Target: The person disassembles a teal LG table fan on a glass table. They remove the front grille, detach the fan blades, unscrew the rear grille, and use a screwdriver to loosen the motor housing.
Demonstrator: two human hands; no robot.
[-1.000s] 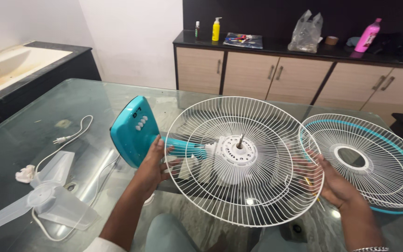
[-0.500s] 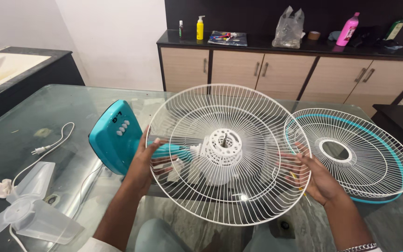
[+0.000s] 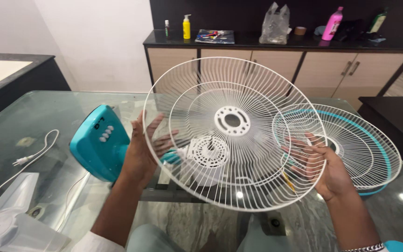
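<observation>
White wire rear guard (image 3: 233, 135), raised clear of motor housing (image 3: 207, 156) and tilted toward viewer; gripped at opposite rim edges. Left hand (image 3: 144, 150): fingers spread and curled over left rim. Right hand (image 3: 322, 169): fingers curled under lower right rim, thin yellow tool (image 3: 287, 182) pinched alongside. Below guard: teal fan body (image 3: 100, 142) lying on its side on glass table (image 3: 47, 116), shaft end up. Near left: translucent blade (image 3: 10, 219) and white power cord (image 3: 33, 154). Right, behind: front guard (image 3: 350, 144) with teal ring, flat on table. Far: wooden cabinets (image 3: 276, 70), bottles and plastic bag on counter. Likely risks: rim slipping from open-fingered left grip, guard dropping on glass; wires snagging shaft; tool scratching table.
</observation>
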